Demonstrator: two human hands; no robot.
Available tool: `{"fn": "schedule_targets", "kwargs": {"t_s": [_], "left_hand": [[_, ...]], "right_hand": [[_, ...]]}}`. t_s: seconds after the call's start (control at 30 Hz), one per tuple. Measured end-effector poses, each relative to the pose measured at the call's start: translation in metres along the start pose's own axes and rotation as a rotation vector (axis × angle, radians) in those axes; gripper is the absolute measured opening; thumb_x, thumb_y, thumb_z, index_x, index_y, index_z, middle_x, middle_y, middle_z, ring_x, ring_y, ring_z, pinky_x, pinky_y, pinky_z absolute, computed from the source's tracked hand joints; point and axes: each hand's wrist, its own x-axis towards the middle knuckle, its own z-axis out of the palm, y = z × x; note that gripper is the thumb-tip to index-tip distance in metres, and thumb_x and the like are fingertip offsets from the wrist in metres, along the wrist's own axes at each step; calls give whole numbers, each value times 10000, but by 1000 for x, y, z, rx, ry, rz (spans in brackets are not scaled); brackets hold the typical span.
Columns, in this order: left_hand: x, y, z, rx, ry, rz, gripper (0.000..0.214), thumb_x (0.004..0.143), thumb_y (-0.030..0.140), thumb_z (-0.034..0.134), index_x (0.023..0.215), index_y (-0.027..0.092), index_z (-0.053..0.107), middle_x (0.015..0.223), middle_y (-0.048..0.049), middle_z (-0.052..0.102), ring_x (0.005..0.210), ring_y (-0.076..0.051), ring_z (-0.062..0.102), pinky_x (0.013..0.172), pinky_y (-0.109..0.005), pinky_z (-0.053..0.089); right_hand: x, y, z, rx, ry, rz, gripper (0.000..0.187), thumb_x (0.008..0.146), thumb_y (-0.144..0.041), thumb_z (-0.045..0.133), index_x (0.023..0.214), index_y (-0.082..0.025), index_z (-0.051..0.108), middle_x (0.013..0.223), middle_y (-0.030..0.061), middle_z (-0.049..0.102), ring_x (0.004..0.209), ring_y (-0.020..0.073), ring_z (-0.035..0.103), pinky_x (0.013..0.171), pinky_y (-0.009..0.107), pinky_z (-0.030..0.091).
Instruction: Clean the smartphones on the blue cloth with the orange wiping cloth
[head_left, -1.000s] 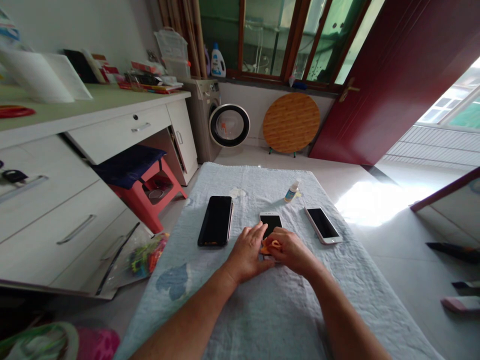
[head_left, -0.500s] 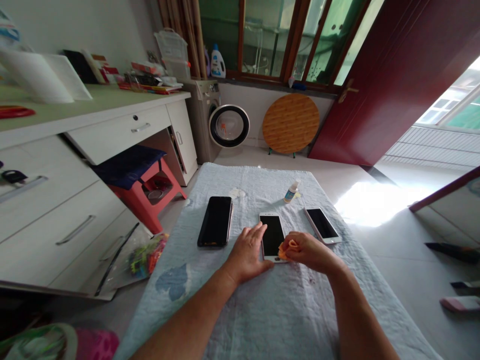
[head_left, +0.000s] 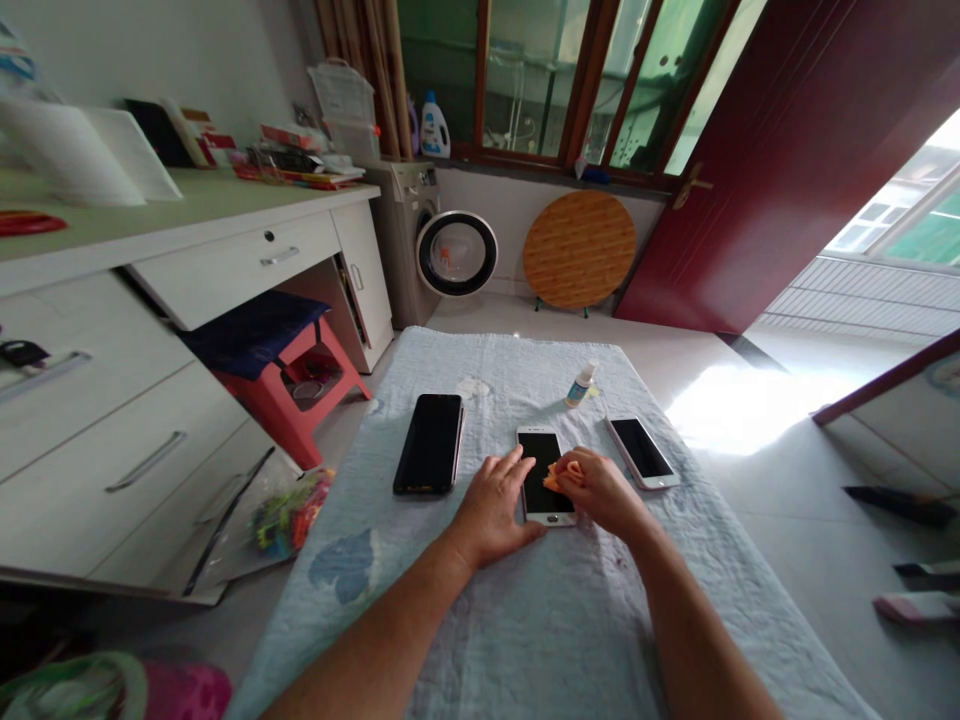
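A white phone (head_left: 544,478) with a dark screen lies face up in the middle of a pale blue cloth-covered table (head_left: 525,620). My left hand (head_left: 491,508) rests flat beside its left edge, fingers stretched along it. My right hand (head_left: 600,490) is closed on a small orange cloth (head_left: 559,474) pressed onto the phone's screen. A larger black phone (head_left: 430,441) lies to the left. Another white phone (head_left: 642,452) lies to the right.
A small spray bottle (head_left: 580,385) and a clear scrap (head_left: 474,386) lie at the table's far end. White drawers (head_left: 150,400) and a red stool (head_left: 289,385) stand on the left. A washing machine (head_left: 442,245), a round wooden board (head_left: 579,250) and a red door (head_left: 780,150) are beyond.
My right hand moved the orange cloth from the phone's lower end out to its right edge, then back onto the middle of the screen. My left hand stayed put.
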Motion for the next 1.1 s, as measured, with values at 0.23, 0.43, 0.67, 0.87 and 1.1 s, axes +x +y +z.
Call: {"fn": "schedule_targets", "kwargs": {"t_s": [0.23, 0.43, 0.67, 0.87, 1.1], "left_hand": [[0, 0, 1, 35, 5, 7, 746, 625, 370, 798, 1291, 154, 540, 1480, -167, 396, 1296, -349, 410, 1083, -484, 348], [0, 1, 0, 23, 17, 2, 753, 612, 354, 805, 1291, 169, 539, 1481, -153, 398, 1300, -351, 405, 1081, -494, 350], [0, 2, -2, 26, -17, -15, 770, 624, 381, 802, 1312, 168, 528, 1496, -148, 382, 1298, -344, 403, 1088, -481, 339], [0, 3, -2, 45, -23, -14, 772, 635, 396, 792, 1321, 162, 524, 1499, -149, 378, 1303, -340, 396, 1092, -468, 334], [1, 2, -1, 57, -10, -8, 760, 631, 378, 790, 1313, 167, 527, 1498, -142, 379, 1296, -332, 405, 1086, -461, 344]], "right_hand": [[15, 3, 27, -80, 267, 5, 62, 869, -207, 497, 880, -220, 557, 873, 14, 595, 835, 172, 543, 754, 272, 402], [20, 3, 26, -160, 294, 14, 157, 908, -214, 474, 833, -223, 612, 845, 27, 544, 835, 185, 508, 747, 279, 380], [9, 1, 18, -187, 148, -8, 190, 888, -241, 541, 1014, -235, 683, 924, 34, 534, 883, 177, 516, 815, 281, 393], [13, 2, 22, -226, 165, -33, 332, 862, -88, 464, 1050, -222, 703, 960, 56, 575, 911, 193, 495, 840, 290, 390], [24, 6, 31, -301, 214, -29, 475, 874, -92, 424, 1303, -222, 580, 1131, 75, 597, 985, 226, 462, 919, 346, 379]]}}
